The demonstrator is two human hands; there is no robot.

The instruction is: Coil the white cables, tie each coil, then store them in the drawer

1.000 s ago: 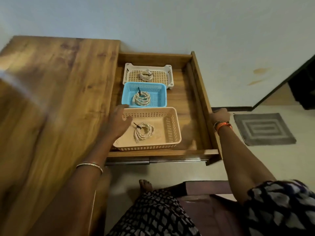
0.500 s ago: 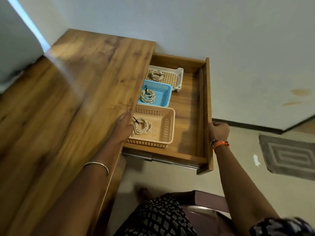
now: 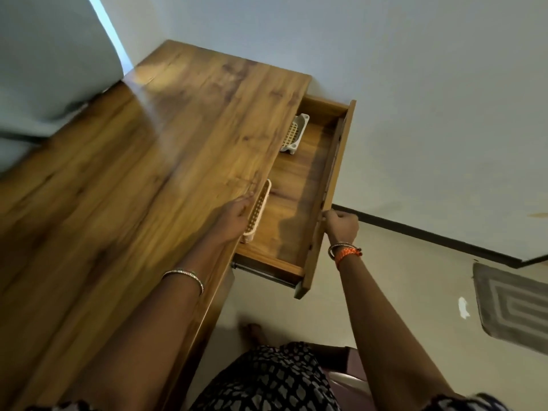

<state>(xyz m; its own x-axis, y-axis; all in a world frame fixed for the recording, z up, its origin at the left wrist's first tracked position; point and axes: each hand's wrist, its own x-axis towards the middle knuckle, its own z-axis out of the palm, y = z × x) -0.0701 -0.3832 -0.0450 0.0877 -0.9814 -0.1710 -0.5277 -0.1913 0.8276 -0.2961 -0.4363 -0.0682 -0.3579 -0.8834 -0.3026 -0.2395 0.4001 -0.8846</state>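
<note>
Head view looks down on the drawer [image 3: 299, 185], pulled partly out from under the desk [image 3: 154, 161]. Right hand [image 3: 341, 225] curls round the drawer's front panel. Left hand [image 3: 234, 215] rests at the desk edge beside the peach basket [image 3: 259, 207]; its fingers seem relaxed, though blur hides them. At the drawer's back sits a white basket [image 3: 295, 133]. Coiled cables are hidden under the desk.
</note>
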